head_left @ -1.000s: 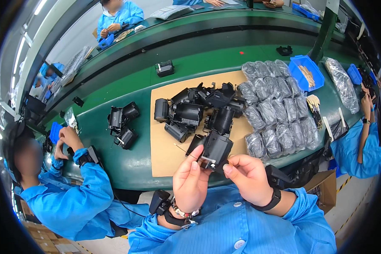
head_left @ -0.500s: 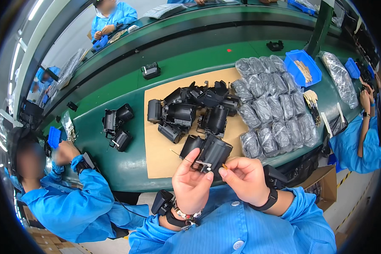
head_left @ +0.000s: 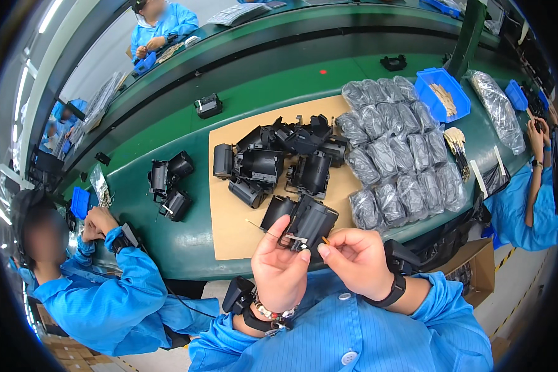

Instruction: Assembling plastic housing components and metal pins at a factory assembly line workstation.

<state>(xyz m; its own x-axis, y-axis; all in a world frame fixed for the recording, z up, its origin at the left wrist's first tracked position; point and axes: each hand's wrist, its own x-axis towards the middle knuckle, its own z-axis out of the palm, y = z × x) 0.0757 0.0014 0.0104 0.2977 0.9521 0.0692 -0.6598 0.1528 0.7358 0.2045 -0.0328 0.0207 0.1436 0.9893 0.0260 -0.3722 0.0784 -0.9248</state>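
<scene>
Orange piece (head_left: pixel 325 240) — partly hidden (by right hand (head_left: pixel 361 263)); left co-worker's face (head_left: pixel 46 239) — blurred.

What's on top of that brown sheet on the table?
Piled black parts lie on the brown sheet, hiding what's beneath them. Whether it continues under the wrapped bundles can't be seen.

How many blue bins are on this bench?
3 visible: one bin by the grey packs, a second bin past the silvery bundle, a third bin by the left co-worker's hands. Others may be hidden at far right.

blue pinstr. coat (head_left: pixel 390 332) — wht btns (head_left: pixel 349 358) | L: blk box (head_left: pixel 237 296), beaded bracelet (head_left: pixel 270 312) | R: blk strap (head_left: pixel 398 291)
</scene>
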